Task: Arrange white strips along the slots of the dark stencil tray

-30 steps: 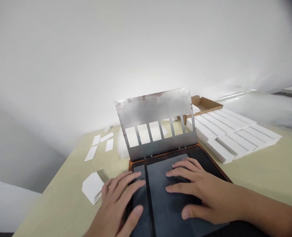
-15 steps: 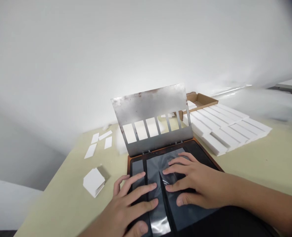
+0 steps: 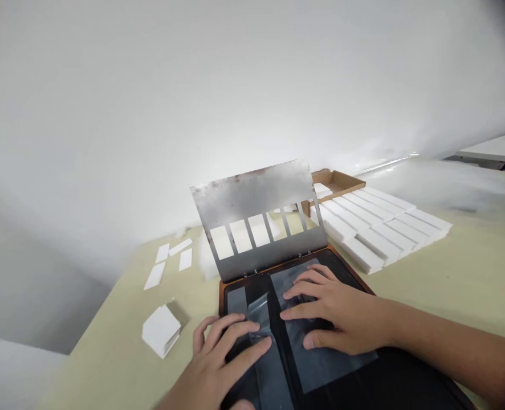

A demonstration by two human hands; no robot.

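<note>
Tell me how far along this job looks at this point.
Done, it seems: a small stack of white cards and a few loose cards lie left of the raised metal stencil. In hand: the left hand and right hand press clear film on a black pad. Left, probably: the long white rows beside a cardboard tray.
</note>
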